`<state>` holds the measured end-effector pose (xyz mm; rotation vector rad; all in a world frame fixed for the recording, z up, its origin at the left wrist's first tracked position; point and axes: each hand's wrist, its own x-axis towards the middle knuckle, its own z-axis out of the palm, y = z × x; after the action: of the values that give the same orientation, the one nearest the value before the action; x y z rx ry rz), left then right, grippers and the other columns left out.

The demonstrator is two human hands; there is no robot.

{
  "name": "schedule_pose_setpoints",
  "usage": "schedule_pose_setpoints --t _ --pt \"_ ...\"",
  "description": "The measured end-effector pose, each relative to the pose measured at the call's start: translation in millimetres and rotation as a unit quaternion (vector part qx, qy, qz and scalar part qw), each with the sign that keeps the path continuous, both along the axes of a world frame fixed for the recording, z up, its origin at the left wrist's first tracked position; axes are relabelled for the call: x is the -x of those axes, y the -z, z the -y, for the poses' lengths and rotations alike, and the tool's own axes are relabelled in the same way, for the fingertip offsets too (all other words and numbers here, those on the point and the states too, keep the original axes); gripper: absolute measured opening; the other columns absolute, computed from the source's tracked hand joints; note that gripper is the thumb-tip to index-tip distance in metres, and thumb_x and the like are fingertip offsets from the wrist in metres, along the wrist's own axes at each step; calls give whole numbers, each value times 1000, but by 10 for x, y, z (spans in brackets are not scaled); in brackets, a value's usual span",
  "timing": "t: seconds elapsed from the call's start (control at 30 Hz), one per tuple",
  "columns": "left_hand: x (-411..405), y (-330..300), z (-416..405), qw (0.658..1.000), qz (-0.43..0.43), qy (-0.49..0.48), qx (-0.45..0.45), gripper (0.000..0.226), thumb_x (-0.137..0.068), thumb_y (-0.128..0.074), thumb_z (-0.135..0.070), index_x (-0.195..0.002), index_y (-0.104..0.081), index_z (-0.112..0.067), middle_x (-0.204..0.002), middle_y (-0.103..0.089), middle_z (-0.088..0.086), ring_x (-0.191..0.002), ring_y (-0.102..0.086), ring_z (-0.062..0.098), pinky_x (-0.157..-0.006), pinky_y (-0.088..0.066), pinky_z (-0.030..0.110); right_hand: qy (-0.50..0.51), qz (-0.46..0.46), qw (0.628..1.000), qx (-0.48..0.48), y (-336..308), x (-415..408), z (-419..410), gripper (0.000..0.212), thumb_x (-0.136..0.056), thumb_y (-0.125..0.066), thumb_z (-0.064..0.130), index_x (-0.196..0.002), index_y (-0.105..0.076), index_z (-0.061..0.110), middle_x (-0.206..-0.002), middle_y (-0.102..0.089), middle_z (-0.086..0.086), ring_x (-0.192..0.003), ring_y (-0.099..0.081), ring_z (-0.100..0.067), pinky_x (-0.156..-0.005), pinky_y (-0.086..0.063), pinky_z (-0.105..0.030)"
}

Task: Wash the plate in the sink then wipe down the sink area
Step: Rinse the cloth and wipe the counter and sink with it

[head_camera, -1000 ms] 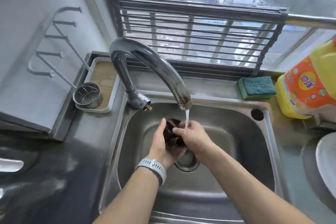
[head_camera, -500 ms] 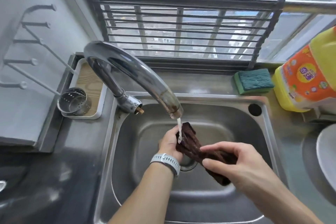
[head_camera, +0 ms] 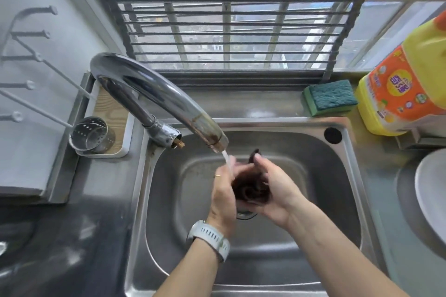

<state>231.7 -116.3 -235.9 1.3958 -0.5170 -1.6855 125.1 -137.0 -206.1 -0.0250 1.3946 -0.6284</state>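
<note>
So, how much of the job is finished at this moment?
Plate sits on the counter right of the sink, seemingly washed. Both hands, left hand and right hand, bunch a dark cloth under the running faucet. Wiping the sink area remains.

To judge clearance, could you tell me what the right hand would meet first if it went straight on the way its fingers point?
Probably the sink's back wall; the right hand, gripping the dark cloth, points up-frame, though depth is unclear.
</note>
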Motion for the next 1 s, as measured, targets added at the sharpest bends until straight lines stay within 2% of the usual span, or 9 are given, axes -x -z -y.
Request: schedule_pose_setpoints --t 0.1,0.2,0.33,0.4,0.53,0.67,0.77,0.87,1.0 --pt "-136 -37 -149 981 119 109 107 35 -85 -52 -48 -101 -81 -34 -119 -68 -13 -131 -52 24 -113 -42 43 3 11 1000 -4 117 -189 96 41 -86 -70 51 -100 -71 13 -83 -74 -13 -80 -71 -28 -82 -57 -42" --pt "-406 -54 -160 951 214 119 190 42 -72 -58 -23 -111 -75 -21 -119 -70 -4 -121 -60 17 -108 -46 38 27 -31 999 15 162 -205 104 24 -91 -71 27 -105 -69 8 -74 -73 -13 -66 -68 -27 -67 -57 -38" --pt "-625 71 -68 807 444 289 262 98 -66 -74 -22 -155 -30 -24 -139 -49 -5 -132 -44 15 -113 -37 25 -16 -41 998 42 153 -144 135 22 -93 -68 31 -89 -66 9 -62 -69 -10 -50 -65 -25 -49 -52 -30" --pt "-629 147 -15 788 458 320 259 108 -70 -75 -18 -160 -17 -29 -142 -47 -1 -134 -43 19 -113 -39 32 -88 -67 992 53 174 -149 160 17 -94 -62 22 -82 -64 11 -54 -63 -6 -44 -59 -21 -43 -45 -26" --pt "-628 213 87 771 510 303 231 62 -79 -64 -9 -138 -54 -24 -114 -69 7 -106 -66 31 -89 -54 45 -181 -67 976 100 240 -133 189 15 -95 -55 8 -101 -68 8 -85 -72 -14 -66 -64 -21 -56 -51 -31" --pt "-692 177 128 649 640 304 277 25 -76 -73 -11 -98 -65 -20 -88 -65 1 -78 -67 30 -55 -54 39 -231 67 968 74 318 67 252 45 -88 -60 5 -132 -59 -4 -116 -67 -21 -102 -64 -30 -90 -55 -42" --pt "-734 110 187 569 666 285 389 23 -73 -82 -12 -91 -69 -19 -84 -65 1 -72 -66 27 -41 -47 34 -324 248 912 31 440 184 325 66 -81 -53 12 -143 -43 -9 -135 -52 -29 -126 -51 -44 -109 -41 -55" --pt "-802 31 285 496 666 281 480 10 -85 -67 -16 -93 -72 -18 -91 -67 3 -73 -64 25 -38 -45 32 -455 387 799 70 512 124 490 58 -88 -42 12 -144 -41 -3 -149 -35 -35 -137 -35 -54 -113 -32 -60" --pt "-961 -70 407 464 673 288 499 27 -84 -58 -11 -107 -73 -10 -94 -69 9 -77 -64 28 -51 -56 38 -551 419 717 78 654 -153 713 69 -81 -78 37 -138 -53 8 -136 -55 -23 -114 -65 -31 -85 -57 -33"
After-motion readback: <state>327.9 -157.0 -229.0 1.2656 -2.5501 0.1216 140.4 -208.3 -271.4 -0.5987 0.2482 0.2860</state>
